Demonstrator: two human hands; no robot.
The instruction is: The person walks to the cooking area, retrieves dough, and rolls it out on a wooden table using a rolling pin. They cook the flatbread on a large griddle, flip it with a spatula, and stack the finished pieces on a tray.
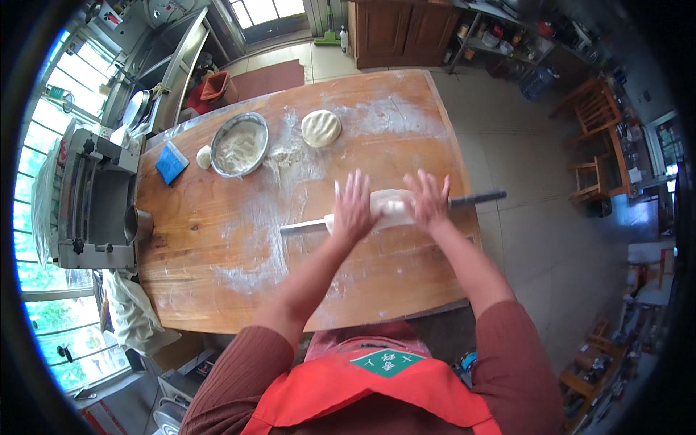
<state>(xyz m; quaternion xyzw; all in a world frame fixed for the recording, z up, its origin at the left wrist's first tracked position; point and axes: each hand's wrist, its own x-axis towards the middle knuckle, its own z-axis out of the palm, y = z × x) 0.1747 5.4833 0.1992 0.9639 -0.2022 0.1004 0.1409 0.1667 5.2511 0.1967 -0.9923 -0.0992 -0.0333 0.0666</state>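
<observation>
A sheet of pale dough (391, 212) is wrapped around a long thin rolling pin (304, 227). The pin lies slantwise across the floured wooden table (190, 272), its bare ends sticking out on both sides; the dark right end reaches past the table's edge. My left hand (354, 209) rests flat on the left part of the dough roll, fingers stretched forward. On its right part lies my right hand (428, 200), palm down with fingers spread. Neither hand is closed around the pin. Farther back sits a flattened round of dough (321, 128) with dents in its top.
A metal bowl of flour (239, 144) stands back left, beside a small dough ball (204, 157) and a blue-and-white packet (172, 163). A dough-rolling machine (98, 201) adjoins the left edge, near a metal cup (139, 224). Wooden chairs (590, 119) stand off to the right.
</observation>
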